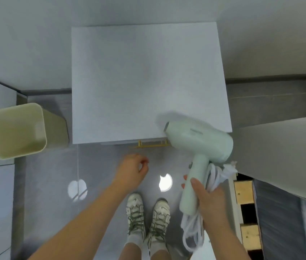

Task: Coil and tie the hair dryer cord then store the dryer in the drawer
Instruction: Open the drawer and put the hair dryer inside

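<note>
A pale green hair dryer (201, 141) is held by its handle in my right hand (211, 200), its nozzle pointing left over the front right corner of a white cabinet top (146, 81). The white cord (195, 229) hangs in loops bundled against the handle under the same hand. A gold drawer handle (151, 143) shows just under the cabinet's front edge; the drawer looks shut. My left hand (132, 170) hovers a little below that handle, fingers loosely curled, holding nothing.
A cream waste bin (20, 131) stands on the floor left of the cabinet. A wooden slatted frame (246, 209) and a grey surface (283, 156) are close on the right. My two shoes (147, 214) stand on the grey tiled floor.
</note>
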